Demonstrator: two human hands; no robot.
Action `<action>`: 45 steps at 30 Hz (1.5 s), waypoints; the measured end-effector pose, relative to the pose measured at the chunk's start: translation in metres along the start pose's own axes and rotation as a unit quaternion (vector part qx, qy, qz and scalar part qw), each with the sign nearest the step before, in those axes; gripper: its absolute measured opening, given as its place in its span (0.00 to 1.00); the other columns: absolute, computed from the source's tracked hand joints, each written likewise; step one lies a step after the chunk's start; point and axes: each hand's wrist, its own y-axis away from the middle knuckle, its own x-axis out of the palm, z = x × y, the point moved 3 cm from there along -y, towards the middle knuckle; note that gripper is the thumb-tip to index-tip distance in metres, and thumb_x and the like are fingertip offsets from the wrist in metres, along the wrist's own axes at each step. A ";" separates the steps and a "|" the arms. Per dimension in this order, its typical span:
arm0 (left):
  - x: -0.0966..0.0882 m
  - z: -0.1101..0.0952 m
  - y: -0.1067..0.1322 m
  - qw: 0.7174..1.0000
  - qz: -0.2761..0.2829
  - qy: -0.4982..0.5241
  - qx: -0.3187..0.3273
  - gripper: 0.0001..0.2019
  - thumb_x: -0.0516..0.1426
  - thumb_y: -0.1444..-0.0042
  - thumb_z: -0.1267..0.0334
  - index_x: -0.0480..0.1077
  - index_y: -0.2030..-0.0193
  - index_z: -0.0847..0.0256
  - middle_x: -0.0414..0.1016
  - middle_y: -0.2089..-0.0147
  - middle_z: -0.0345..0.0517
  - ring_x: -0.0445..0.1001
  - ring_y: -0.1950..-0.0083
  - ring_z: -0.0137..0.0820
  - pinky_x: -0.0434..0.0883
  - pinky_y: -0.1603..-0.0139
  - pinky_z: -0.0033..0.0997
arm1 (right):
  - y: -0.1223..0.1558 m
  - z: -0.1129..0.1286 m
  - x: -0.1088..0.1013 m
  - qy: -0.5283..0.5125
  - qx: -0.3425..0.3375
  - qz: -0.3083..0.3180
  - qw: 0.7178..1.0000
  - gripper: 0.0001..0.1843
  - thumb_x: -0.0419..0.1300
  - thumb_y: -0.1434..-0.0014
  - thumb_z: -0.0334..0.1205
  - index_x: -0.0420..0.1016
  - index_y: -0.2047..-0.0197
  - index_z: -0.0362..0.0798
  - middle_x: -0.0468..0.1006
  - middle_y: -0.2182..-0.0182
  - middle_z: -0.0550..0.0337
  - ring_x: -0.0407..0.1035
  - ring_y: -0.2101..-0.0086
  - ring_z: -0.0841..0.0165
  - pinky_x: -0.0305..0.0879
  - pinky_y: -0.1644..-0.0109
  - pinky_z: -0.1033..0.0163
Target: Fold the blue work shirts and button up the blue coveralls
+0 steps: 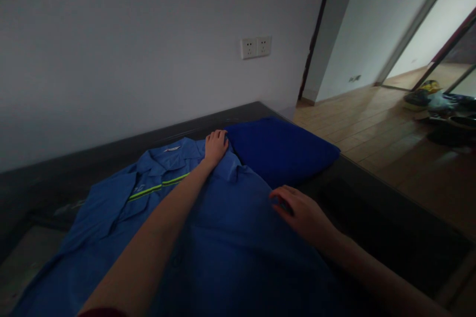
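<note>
A blue work shirt (219, 203) with a collar and yellow-green stripes is spread over a dark surface. My left hand (216, 146) is at the top of the shirt near its shoulder, fingers bent over the cloth's upper edge; the fingertips are partly hidden. My right hand (303, 210) pinches the shirt's right side between thumb and fingers, lower down and nearer to me. Just beyond both hands lies a folded, deeper blue cloth (282, 148), close to the shirt's right shoulder.
The dark tabletop (349, 193) runs along a pale wall (130, 49) with a double power socket (256, 47). To the right, a wooden floor (357, 129) extends past a wall corner. Several bags and other items (439, 101) lie on the floor at the far right.
</note>
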 end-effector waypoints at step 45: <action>-0.295 0.086 0.312 0.994 0.097 -0.010 -0.054 0.16 0.48 0.38 0.59 0.69 0.48 0.58 0.72 0.46 0.48 0.69 0.43 0.37 0.59 0.36 0.48 | 0.189 0.064 0.041 0.085 -0.314 -0.161 0.932 0.21 0.54 0.38 0.41 0.68 0.42 0.53 0.73 0.47 0.57 0.66 0.46 0.64 0.62 0.42 0.57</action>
